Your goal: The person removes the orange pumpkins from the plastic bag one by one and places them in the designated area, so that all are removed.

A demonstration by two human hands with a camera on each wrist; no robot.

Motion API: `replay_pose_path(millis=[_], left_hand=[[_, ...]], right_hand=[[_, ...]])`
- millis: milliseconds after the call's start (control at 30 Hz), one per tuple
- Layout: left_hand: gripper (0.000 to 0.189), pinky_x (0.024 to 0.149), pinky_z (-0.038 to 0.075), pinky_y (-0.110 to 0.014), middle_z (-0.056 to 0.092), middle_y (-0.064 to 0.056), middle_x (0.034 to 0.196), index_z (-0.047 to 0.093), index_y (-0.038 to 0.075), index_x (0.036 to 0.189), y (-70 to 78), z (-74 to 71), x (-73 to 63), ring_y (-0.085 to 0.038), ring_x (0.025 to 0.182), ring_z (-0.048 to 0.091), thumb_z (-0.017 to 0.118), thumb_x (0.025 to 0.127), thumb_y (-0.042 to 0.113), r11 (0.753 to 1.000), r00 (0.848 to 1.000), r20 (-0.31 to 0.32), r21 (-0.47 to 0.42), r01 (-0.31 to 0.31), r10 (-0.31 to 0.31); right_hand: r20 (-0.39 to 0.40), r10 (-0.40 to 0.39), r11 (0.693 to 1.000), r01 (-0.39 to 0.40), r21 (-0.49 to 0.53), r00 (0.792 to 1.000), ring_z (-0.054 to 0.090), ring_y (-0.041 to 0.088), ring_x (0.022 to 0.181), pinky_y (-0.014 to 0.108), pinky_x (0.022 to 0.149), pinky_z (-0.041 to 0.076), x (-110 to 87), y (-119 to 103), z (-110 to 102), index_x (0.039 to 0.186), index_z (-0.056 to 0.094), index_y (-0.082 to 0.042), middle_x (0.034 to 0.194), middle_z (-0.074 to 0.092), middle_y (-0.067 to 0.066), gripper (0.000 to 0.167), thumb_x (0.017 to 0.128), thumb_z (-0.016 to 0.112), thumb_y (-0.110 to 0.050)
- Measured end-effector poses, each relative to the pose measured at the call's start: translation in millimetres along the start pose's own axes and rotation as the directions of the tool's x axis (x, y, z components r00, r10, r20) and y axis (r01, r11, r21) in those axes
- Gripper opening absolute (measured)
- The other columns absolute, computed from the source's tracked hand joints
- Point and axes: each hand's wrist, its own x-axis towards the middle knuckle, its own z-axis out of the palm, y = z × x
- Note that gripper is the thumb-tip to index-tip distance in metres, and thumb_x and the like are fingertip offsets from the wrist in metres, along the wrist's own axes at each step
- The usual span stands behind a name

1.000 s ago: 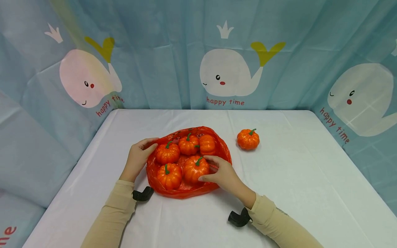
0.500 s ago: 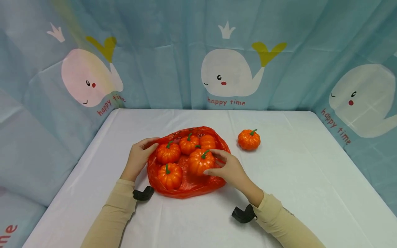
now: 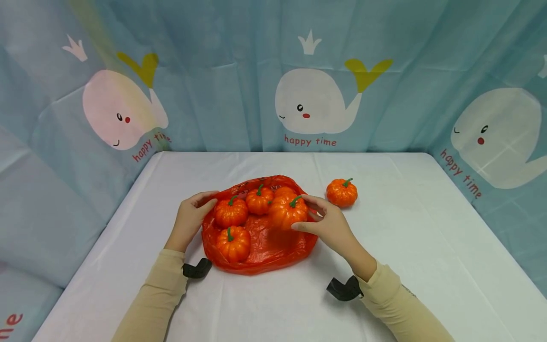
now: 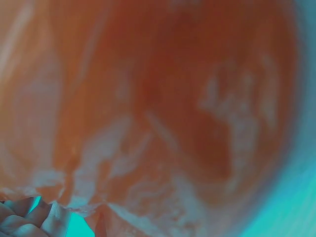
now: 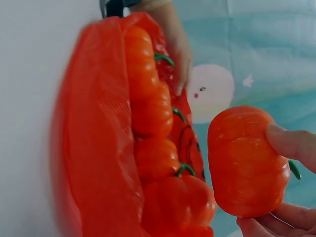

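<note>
A red plastic bag [image 3: 267,244] lies wide open on the white table in the head view, with several small orange toy pumpkins [image 3: 233,243] with green stems inside. My left hand [image 3: 191,217] holds the bag's left rim between thumb and fingers. In my right hand [image 3: 334,229] a toy pumpkin [image 3: 285,213] is pinched by its right side, raised above the bag and covering part of another pumpkin at the back. The right wrist view shows this held pumpkin [image 5: 247,163] apart from the bag [image 5: 98,133]. Blurred red plastic fills most of the left wrist view.
One more toy pumpkin [image 3: 342,193] stands on the table [image 3: 410,228] to the right of the bag, behind the right hand. A blue curtain [image 3: 239,104] with whale prints rises behind the table and along its sides. Black wrist mounts [image 3: 343,288] stick out beneath the sleeves.
My right hand has lifted the pumpkin from the bag's front right, moving it up and to the right. The bag's floor there now shows. The left hand keeps its place at the rim.
</note>
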Motion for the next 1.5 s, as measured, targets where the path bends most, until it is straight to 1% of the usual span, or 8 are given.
replay_pose_path(millis=[300,400,533,767,933,1133,1333,1500], left_hand=[[0.046,0.115,0.041,-0.045,0.059,-0.012,0.141,0.059,0.010,0.137,-1.1,0.7,1.5,-0.027,0.135,0.049,0.057,0.100,0.038,1.000,1.000,-0.001,0.011,0.005,-0.005],[0.046,0.115,0.042,-0.045,0.058,-0.013,0.141,0.059,0.010,0.137,-0.9,0.8,1.4,-0.027,0.135,0.049,0.057,0.100,0.038,1.000,1.000,-0.003,0.013,0.012,-0.012],[0.047,0.114,0.042,-0.045,0.058,-0.012,0.142,0.059,0.010,0.137,-0.9,0.6,1.2,-0.027,0.136,0.048,0.058,0.100,0.038,1.000,1.000,-0.004,0.016,0.019,-0.018],[0.047,0.114,0.043,-0.046,0.058,-0.012,0.142,0.059,0.010,0.137,-2.7,0.3,2.0,-0.027,0.135,0.048,0.057,0.100,0.039,0.999,1.000,-0.008,0.024,0.026,-0.026],[0.047,0.113,0.044,-0.045,0.058,-0.012,0.141,0.059,0.010,0.137,-2.9,0.3,2.1,-0.026,0.134,0.049,0.057,0.100,0.040,0.999,1.000,-0.008,0.025,0.027,-0.027],[0.048,0.113,0.043,-0.045,0.058,-0.011,0.142,0.059,0.012,0.138,-2.5,-0.4,1.1,-0.026,0.135,0.049,0.057,0.100,0.041,1.000,1.000,-0.006,0.024,0.020,-0.020],[0.048,0.113,0.043,-0.045,0.058,-0.011,0.142,0.059,0.011,0.138,-2.4,0.0,1.5,-0.027,0.135,0.049,0.057,0.100,0.040,0.999,1.000,-0.004,0.025,0.026,-0.026],[0.047,0.113,0.043,-0.045,0.058,-0.012,0.142,0.059,0.011,0.138,-2.0,0.3,1.9,-0.027,0.135,0.049,0.057,0.100,0.039,0.999,1.000,-0.006,0.026,0.028,-0.028]], right_hand=[[-0.035,-0.009,1.000,0.008,-0.007,0.999,0.046,0.025,0.141,0.035,0.107,0.046,-2.7,1,-13,0.143,0.052,-0.010,0.149,0.050,0.008,0.077,0.076,0.087,-0.026],[-0.038,-0.019,1.000,0.019,0.002,0.999,0.046,0.026,0.142,0.037,0.107,0.045,-3.7,3,-17,0.144,0.050,-0.008,0.150,0.049,0.010,0.078,0.077,0.087,-0.025],[-0.051,-0.009,1.000,0.009,0.009,0.999,0.046,0.026,0.142,0.038,0.108,0.044,-5.4,4,-23,0.145,0.049,-0.006,0.151,0.048,0.011,0.079,0.077,0.086,-0.024],[-0.103,0.034,0.998,-0.039,-0.046,0.994,0.050,0.025,0.139,0.029,0.104,0.046,-9.7,3,-37,0.146,0.048,-0.009,0.150,0.049,0.011,0.081,0.078,0.086,-0.029],[-0.136,0.056,0.997,-0.062,-0.045,0.989,0.049,0.025,0.140,0.030,0.105,0.045,-14.0,4,-49,0.147,0.047,-0.009,0.151,0.048,0.011,0.082,0.078,0.086,-0.030],[-0.161,0.052,0.996,-0.063,-0.061,0.986,0.044,0.026,0.143,0.030,0.106,0.043,-17.7,7,-61,0.149,0.044,-0.007,0.155,0.043,0.011,0.083,0.080,0.084,-0.031],[-0.196,0.039,0.997,-0.052,-0.061,0.980,0.043,0.025,0.143,0.026,0.104,0.044,-19.6,11,-70,0.149,0.043,-0.004,0.155,0.043,0.012,0.083,0.081,0.083,-0.028],[-0.223,0.040,0.995,-0.059,-0.080,0.974,0.043,0.026,0.143,0.026,0.104,0.044,-23.5,13,-80,0.150,0.042,-0.005,0.155,0.043,0.011,0.083,0.082,0.082,-0.031]])
